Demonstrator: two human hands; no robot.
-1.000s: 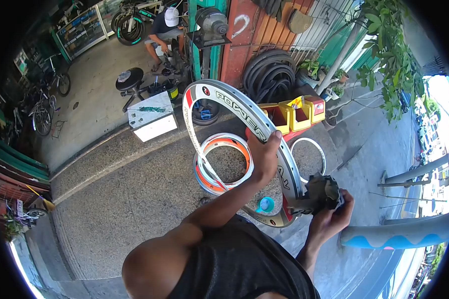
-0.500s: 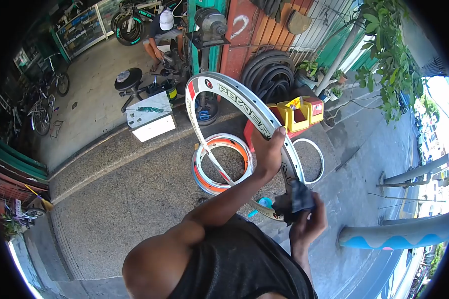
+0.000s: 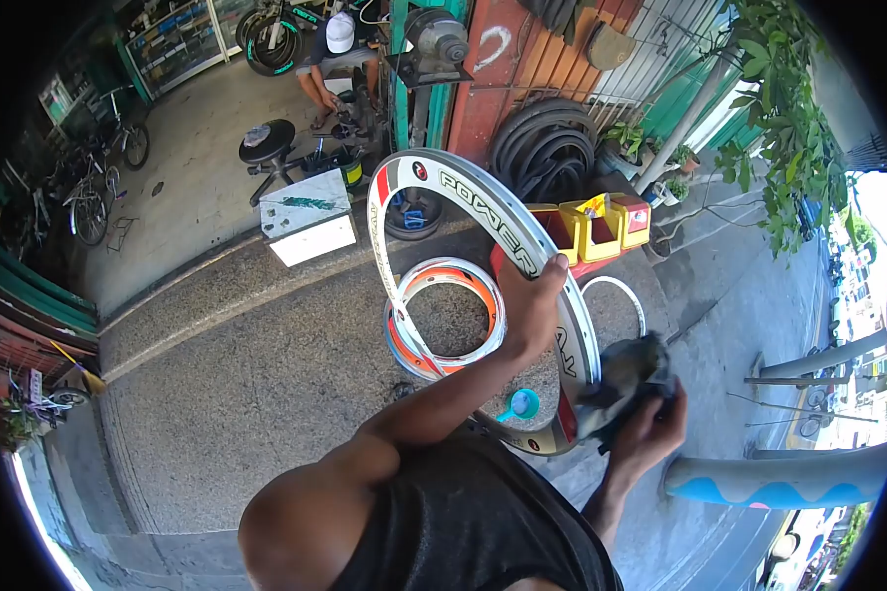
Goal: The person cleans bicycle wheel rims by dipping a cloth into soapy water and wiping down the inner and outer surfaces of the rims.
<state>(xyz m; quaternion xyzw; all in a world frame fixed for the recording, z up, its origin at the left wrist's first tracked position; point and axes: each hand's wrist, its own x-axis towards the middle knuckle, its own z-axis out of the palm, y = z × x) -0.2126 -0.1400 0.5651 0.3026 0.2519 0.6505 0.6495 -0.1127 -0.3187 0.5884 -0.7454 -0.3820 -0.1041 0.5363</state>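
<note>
My left hand [image 3: 530,310] is wrapped around a white, red and grey bicycle wheel rim [image 3: 478,212] lettered "POWER", which is tilted up in front of me. In my right hand [image 3: 652,428] is a crumpled dark rag [image 3: 629,379], close against the outer right edge of the rim and blurred by motion. Below the rim, a stack of orange and white rims [image 3: 493,307] lies on the ground. A turquoise dipper [image 3: 524,403] shows through the held rim's opening. Part of another white rim [image 3: 629,287] is visible behind.
Red and yellow bins [image 3: 601,234] stand beyond the rim, with a pile of black tires [image 3: 542,148] behind. A white box [image 3: 310,222] and a black stool [image 3: 267,143] are near the raised step. A person [image 3: 337,59] sits farther back. A painted post [image 3: 779,473] stands at right.
My right hand and the rag have moved right and slightly outward from the rim. The rim has tilted a little, and more of its lower part and the dipper now shows.
</note>
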